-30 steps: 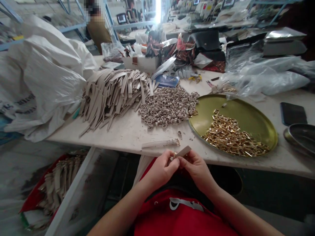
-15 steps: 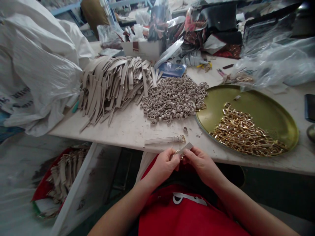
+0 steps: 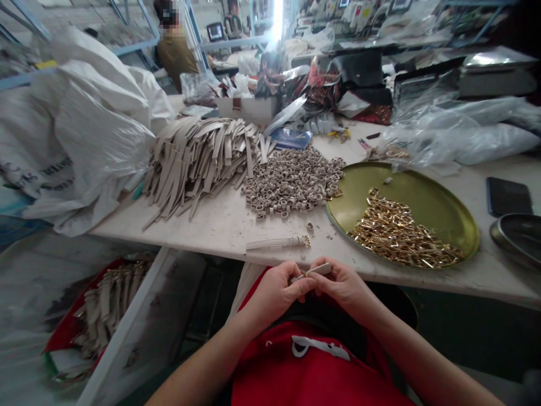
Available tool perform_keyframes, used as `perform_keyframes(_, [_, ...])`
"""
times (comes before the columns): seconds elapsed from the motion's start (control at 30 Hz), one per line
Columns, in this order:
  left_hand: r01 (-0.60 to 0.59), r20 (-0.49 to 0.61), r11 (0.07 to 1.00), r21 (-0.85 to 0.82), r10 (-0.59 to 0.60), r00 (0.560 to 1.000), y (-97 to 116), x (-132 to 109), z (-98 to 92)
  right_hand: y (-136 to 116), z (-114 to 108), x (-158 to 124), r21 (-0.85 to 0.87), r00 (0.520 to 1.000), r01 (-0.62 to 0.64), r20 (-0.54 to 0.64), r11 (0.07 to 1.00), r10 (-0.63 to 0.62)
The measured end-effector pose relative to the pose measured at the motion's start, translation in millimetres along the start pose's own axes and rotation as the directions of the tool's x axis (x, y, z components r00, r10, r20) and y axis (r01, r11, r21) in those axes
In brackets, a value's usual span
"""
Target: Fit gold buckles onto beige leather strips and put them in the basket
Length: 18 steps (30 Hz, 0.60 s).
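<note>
Just off the table's front edge, my left hand point(image 3: 287, 285) and my right hand point(image 3: 338, 279) meet, both closed on one grey strap point(image 3: 320, 269). The strap's flat end sticks out between them, and fingers hide most of the rest. A strap fitted with a gold buckle point(image 3: 276, 243) lies on the table just beyond my hands. Behind it is a heap of small grey strap loops point(image 3: 287, 183), with one loose loop point(image 3: 310, 226) nearer me. A pile of gold buckles point(image 3: 401, 231) fills part of a round gold tray point(image 3: 443, 194) to the right.
Many grey straps point(image 3: 203, 163) are heaped at the left, beside a large white sack point(image 3: 97, 129). Below the table, a red-rimmed container point(image 3: 63, 321) holds buckled straps. A phone point(image 3: 509, 196) and a metal bowl point(image 3: 518, 234) stand far right. A person point(image 3: 175, 53) is in the background.
The view has tilted up, showing more of the room. Between my hands the strap has turned from steeply slanted to nearly level. Both hands still grip it.
</note>
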<state>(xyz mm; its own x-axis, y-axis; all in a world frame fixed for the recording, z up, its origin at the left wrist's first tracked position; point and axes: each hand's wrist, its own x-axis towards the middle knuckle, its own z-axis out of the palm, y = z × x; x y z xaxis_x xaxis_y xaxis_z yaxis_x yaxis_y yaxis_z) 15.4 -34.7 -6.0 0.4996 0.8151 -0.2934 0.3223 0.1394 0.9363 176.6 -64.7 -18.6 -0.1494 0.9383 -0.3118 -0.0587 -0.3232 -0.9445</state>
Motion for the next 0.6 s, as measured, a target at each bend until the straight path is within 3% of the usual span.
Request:
perform_keyframes(0.17, [-0.074, -0.058, 0.994, -0.074, 0.070, 0.996, 3, -1, -1.3, -17, -17, 7, -0.142, 0.979, 0.175, 0.127, 0.974, -0.157])
perform_keyframes(0.23, [-0.115, -0.061, 0.992, -0.056, 0.111, 0.992, 5, -1, -1.6, -21, -31, 28, -0.331, 0.974, 0.218, 0.020, 0.918, -0.224])
perform_keyframes(0.3, [-0.131, -0.128, 0.990, -0.050, 0.124, 0.984, 5, -1, -2.2, -23, -43, 54, -0.646, 0.928, 0.173, -0.146, 0.743, -0.343])
perform_keyframes(0.33, [-0.126, -0.167, 0.990, -0.064, 0.114, 0.979, 5, -1, -2.9, -23, -47, 67, -0.703, 0.913, 0.146, -0.174, 0.695, -0.368])
perform_keyframes(0.47, [-0.109, -0.266, 0.988, -0.109, 0.077, 0.961, -2, 2, -7.6, -18, -50, 103, -0.768, 0.907, 0.106, -0.186, 0.632, -0.378])
perform_keyframes(0.6, [-0.114, -0.311, 0.988, -0.107, 0.076, 0.947, -10, 9, -11.7, -13, -44, 106, -0.755, 0.918, 0.117, -0.165, 0.645, -0.360])
